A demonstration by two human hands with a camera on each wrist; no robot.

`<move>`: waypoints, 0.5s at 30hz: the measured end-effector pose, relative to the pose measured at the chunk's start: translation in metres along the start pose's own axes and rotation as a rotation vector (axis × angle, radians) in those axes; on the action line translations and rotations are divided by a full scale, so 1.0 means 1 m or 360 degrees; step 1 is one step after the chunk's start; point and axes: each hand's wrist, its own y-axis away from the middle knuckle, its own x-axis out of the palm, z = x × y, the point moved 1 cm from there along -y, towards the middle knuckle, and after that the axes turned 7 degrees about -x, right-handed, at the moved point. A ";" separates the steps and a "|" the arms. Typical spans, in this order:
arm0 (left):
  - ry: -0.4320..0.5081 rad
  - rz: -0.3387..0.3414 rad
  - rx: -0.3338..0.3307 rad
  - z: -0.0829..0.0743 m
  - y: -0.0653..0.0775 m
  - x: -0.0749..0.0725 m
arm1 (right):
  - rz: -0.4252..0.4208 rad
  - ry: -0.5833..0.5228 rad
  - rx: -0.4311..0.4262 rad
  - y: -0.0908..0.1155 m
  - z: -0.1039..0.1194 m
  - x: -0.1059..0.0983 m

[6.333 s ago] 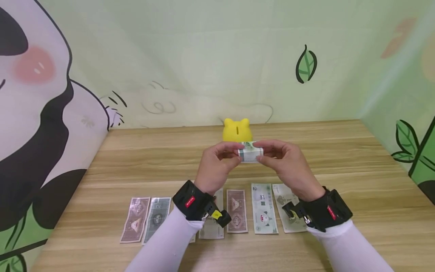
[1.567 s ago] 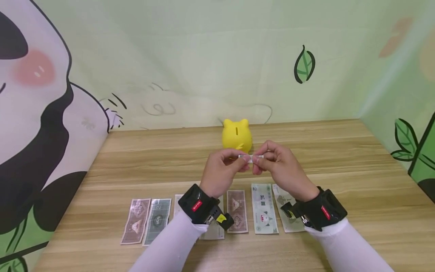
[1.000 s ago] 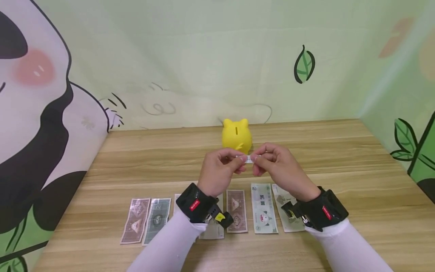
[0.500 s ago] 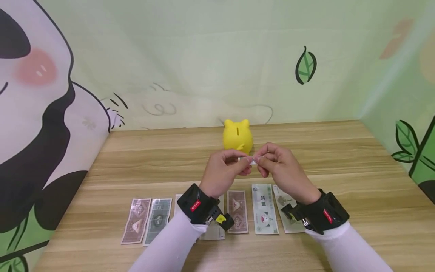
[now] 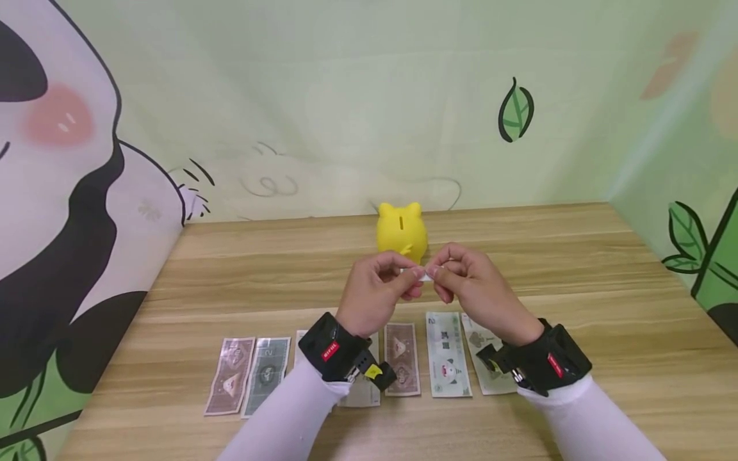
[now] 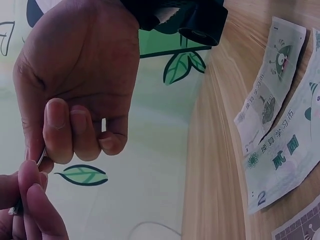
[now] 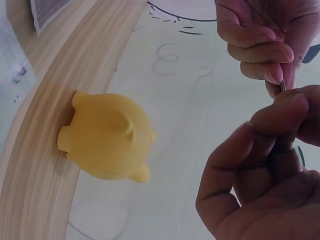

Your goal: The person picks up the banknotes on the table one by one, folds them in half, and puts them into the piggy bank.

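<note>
A play banknote (image 5: 425,277), folded down to a small pale strip, is held in the air between both hands, in front of the piggy bank. My left hand (image 5: 371,291) pinches one end between thumb and index finger. The other end is pinched by my right hand (image 5: 480,291), its fingertips nearly meeting the left ones. Fingers cover most of the strip; only a sliver of its edge shows in the wrist views. Just beyond the hands stands a yellow piggy bank (image 5: 401,229) with a slot on top; in the right wrist view the bank (image 7: 107,135) appears sideways.
Nearer the body lies a row of flat play banknotes: a brown one (image 5: 230,378), a dark green one (image 5: 268,368), another brown one (image 5: 402,358), a green-white 2 (image 5: 448,358) and pale ones. My left forearm and wrist partly cover some. A printed cloth backdrop (image 5: 323,115) borders the wooden table (image 5: 519,256).
Several seconds ago the banknote was a wider folded piece held higher, overlapping the piggy bank; now it is a narrow strip, held slightly lower. Over the last second the fingers shifted only slightly along it.
</note>
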 end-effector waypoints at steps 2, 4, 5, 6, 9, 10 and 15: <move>0.0004 -0.0007 0.0002 0.000 0.000 0.000 | 0.0006 -0.0001 0.0014 0.000 0.000 0.000; 0.0007 -0.0015 0.0003 0.000 0.000 0.000 | 0.0011 -0.0004 0.0031 -0.001 0.001 0.000; 0.0007 -0.0021 0.0006 0.000 0.000 -0.001 | 0.0012 0.0000 0.0037 -0.001 0.001 -0.001; 0.0006 -0.0024 0.0007 0.000 0.000 -0.001 | 0.0013 0.0006 0.0041 -0.001 0.001 -0.001; 0.0010 -0.0032 0.0008 0.000 0.000 -0.002 | 0.0008 0.0023 0.0040 -0.001 0.001 -0.001; 0.0013 -0.0033 0.0006 0.000 0.000 -0.002 | 0.0003 0.0027 0.0036 -0.002 0.001 -0.001; 0.0097 0.0004 -0.0026 0.001 -0.001 -0.002 | -0.0049 0.0018 0.0034 0.000 0.001 -0.001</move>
